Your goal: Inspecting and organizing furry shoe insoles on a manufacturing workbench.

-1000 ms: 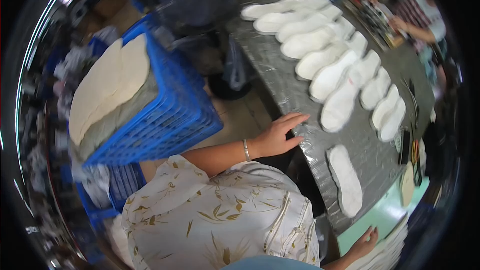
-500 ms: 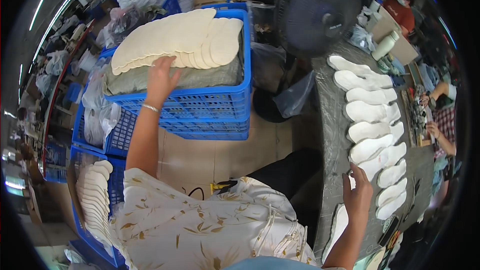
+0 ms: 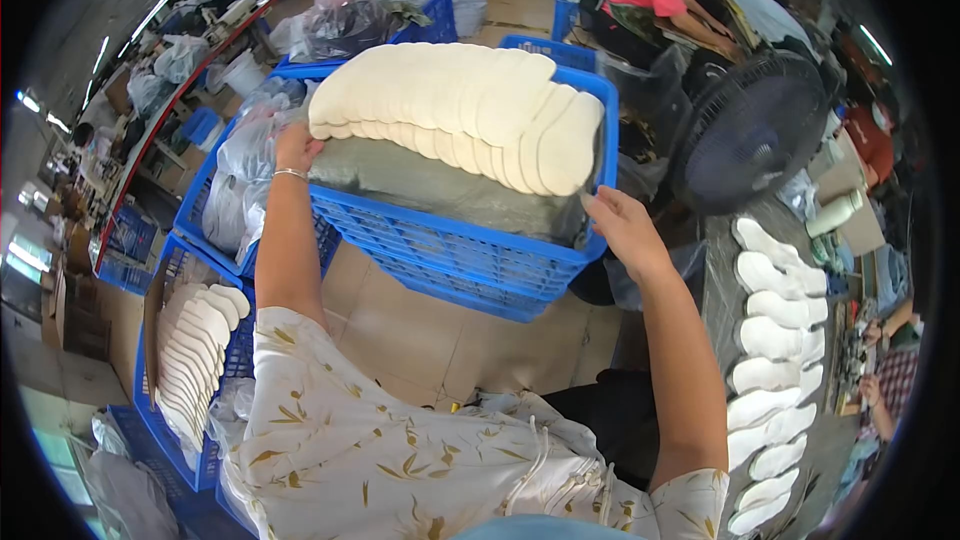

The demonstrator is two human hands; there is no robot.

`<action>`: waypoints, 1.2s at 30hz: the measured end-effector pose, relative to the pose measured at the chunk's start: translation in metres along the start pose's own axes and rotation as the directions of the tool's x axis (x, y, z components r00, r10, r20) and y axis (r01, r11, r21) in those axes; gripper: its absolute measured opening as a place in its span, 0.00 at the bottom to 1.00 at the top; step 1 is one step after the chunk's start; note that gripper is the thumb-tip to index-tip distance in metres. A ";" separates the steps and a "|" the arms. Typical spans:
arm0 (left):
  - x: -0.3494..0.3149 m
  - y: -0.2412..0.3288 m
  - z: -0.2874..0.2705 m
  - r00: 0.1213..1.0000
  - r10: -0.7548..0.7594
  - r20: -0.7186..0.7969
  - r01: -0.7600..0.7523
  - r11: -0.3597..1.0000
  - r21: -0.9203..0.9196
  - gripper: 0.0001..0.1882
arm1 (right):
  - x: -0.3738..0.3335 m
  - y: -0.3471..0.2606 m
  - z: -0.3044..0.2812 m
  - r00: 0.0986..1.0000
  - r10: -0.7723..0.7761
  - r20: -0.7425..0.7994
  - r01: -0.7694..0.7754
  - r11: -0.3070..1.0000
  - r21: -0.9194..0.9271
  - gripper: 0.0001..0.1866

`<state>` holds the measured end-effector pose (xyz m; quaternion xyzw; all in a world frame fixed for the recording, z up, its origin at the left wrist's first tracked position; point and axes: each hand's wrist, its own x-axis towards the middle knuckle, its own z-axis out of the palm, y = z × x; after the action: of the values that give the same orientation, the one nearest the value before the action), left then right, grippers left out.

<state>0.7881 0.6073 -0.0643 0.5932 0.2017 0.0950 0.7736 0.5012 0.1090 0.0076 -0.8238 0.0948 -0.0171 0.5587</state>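
Note:
Overlapping rows of cream insoles lie on a grey plastic sheet that covers the top of a blue crate. My left hand is at the crate's left end, beside the last insoles. Its fingers are curled in, and what they grip is hidden. At the near right corner, my right hand has thumb and fingers pinched together by the crate rim, close to the sheet's edge. I cannot make out what lies between them.
White insoles lie in rows on the dark table to my right. A black fan stands beyond it. More insoles fill a blue crate at lower left. Plastic bags stand left. Other people work at the far right.
My right hand has left the insoles on the table and come to the crate's right corner. My left hand has moved from the middle of the insole row to its left end. The view has turned left.

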 end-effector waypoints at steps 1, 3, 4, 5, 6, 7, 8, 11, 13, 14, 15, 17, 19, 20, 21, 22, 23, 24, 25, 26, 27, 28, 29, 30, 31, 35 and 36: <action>-0.001 0.010 -0.022 0.992 0.112 0.048 -0.117 0.986 0.115 0.17 | 0.012 -0.015 0.016 0.995 0.098 0.023 -0.099 0.990 0.095 0.31; 0.003 0.036 -0.055 0.970 0.226 0.087 -0.240 0.942 0.235 0.18 | 0.033 -0.015 0.040 0.980 0.201 0.010 -0.197 0.947 0.254 0.26; 0.002 0.043 -0.050 0.995 0.085 0.049 -0.091 0.986 0.141 0.16 | 0.043 -0.010 0.048 0.980 0.200 0.017 -0.198 0.948 0.250 0.26; 0.001 0.049 -0.046 0.998 -0.063 0.031 0.062 0.997 0.042 0.15 | 0.050 -0.008 0.051 0.969 0.247 0.020 -0.243 0.931 0.271 0.26; -0.001 0.054 -0.044 0.997 -0.069 0.031 0.067 0.997 0.042 0.15 | 0.058 -0.004 0.053 0.955 0.295 0.021 -0.288 0.912 0.291 0.26; -0.002 0.062 -0.045 0.992 -0.086 0.094 0.085 0.996 0.016 0.17 | 0.063 -0.005 0.057 0.954 0.299 0.022 -0.292 0.912 0.289 0.26; -0.006 0.067 -0.036 0.980 -0.108 0.167 0.111 0.994 -0.010 0.19 | 0.067 -0.004 0.059 0.942 0.331 0.050 -0.330 0.892 0.308 0.26; -0.045 0.066 0.012 0.959 -0.012 0.284 0.096 0.954 -0.284 0.23 | 0.076 -0.002 0.052 0.911 0.410 0.027 -0.393 0.849 0.353 0.24; -0.043 0.059 0.016 0.934 -0.015 0.358 0.141 0.934 -0.329 0.23 | 0.078 -0.003 0.057 0.896 0.443 0.011 -0.413 0.825 0.386 0.22; -0.039 0.053 0.019 0.901 -0.015 0.434 0.193 0.909 -0.369 0.24 | 0.078 -0.002 0.060 0.919 0.394 -0.009 -0.358 0.844 0.398 0.20; -0.037 0.048 0.019 0.897 -0.018 0.442 0.199 0.909 -0.367 0.24 | 0.078 -0.001 0.063 0.939 0.343 -0.031 -0.301 0.861 0.409 0.19; -0.031 0.039 0.021 0.853 0.076 0.517 0.172 0.893 -0.415 0.23 | 0.080 -0.011 0.068 0.954 0.299 -0.015 -0.250 0.824 0.509 0.19; -0.022 0.049 0.027 0.849 0.097 0.520 0.129 0.916 -0.380 0.23 | 0.088 -0.024 0.066 0.983 0.180 -0.013 -0.138 0.793 0.593 0.22; -0.018 0.054 0.031 0.848 0.116 0.517 0.080 0.937 -0.341 0.23 | 0.093 -0.032 0.062 0.982 0.188 -0.022 -0.139 0.795 0.591 0.22; -0.013 0.059 0.039 0.865 0.146 0.481 0.018 0.947 -0.319 0.22 | 0.098 -0.039 0.058 0.978 0.194 -0.073 -0.123 0.826 0.550 0.24; -0.021 0.060 0.051 0.860 0.136 0.492 0.034 0.946 -0.322 0.22 | 0.101 -0.044 0.052 0.971 0.201 -0.132 -0.109 0.857 0.503 0.27; -0.036 0.064 0.069 0.847 0.159 0.508 0.011 0.949 -0.316 0.21 | 0.102 -0.045 0.046 0.961 0.212 -0.178 -0.125 0.905 0.407 0.32; -0.046 0.068 0.076 0.838 0.188 0.511 -0.026 0.951 -0.308 0.21 | 0.098 -0.048 0.049 0.961 0.210 -0.178 -0.123 0.906 0.404 0.32; -0.045 0.065 0.079 0.806 0.183 0.562 0.033 0.935 -0.352 0.22 | 0.090 -0.052 0.056 0.964 0.239 -0.115 -0.150 0.849 0.507 0.34; -0.044 0.059 0.081 0.806 0.187 0.562 0.032 0.934 -0.356 0.22 | 0.085 -0.054 0.060 0.964 0.261 -0.050 -0.180 0.779 0.601 0.35; -0.044 0.052 0.085 0.803 0.160 0.574 0.056 0.939 -0.340 0.22 | 0.088 -0.047 0.064 0.966 0.255 0.031 -0.217 0.746 0.629 0.36; -0.046 0.047 0.092 0.794 0.128 0.594 0.087 0.943 -0.320 0.22 | 0.089 -0.043 0.067 0.966 0.257 0.020 -0.212 0.748 0.629 0.36; -0.049 0.047 0.098 0.818 0.131 0.561 0.095 0.930 -0.355 0.21 | 0.091 -0.040 0.070 0.977 0.212 -0.036 -0.152 0.799 0.582 0.35; -0.045 0.049 0.102 0.811 0.130 0.570 0.100 0.929 -0.355 0.21 | 0.093 -0.037 0.072 0.983 0.162 -0.089 -0.091 0.843 0.530 0.34; -0.037 0.054 0.101 0.802 0.119 0.586 0.127 0.924 -0.362 0.21 | 0.101 -0.037 0.070 0.983 0.067 -0.171 0.018 0.893 0.450 0.28; -0.031 0.077 0.121 0.828 0.112 0.549 0.128 0.917 -0.379 0.24 | 0.120 -0.080 0.043 0.965 0.081 -0.248 -0.002 0.953 0.302 0.18; -0.036 0.085 0.131 0.852 0.109 0.511 0.119 0.912 -0.393 0.25 | 0.124 -0.091 0.038 0.962 0.078 -0.263 0.006 0.952 0.305 0.18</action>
<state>0.8190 0.5022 0.0520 0.4200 -0.0389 -0.0316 0.9061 0.6406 0.1540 0.0674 -0.7161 0.1821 -0.1341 0.6603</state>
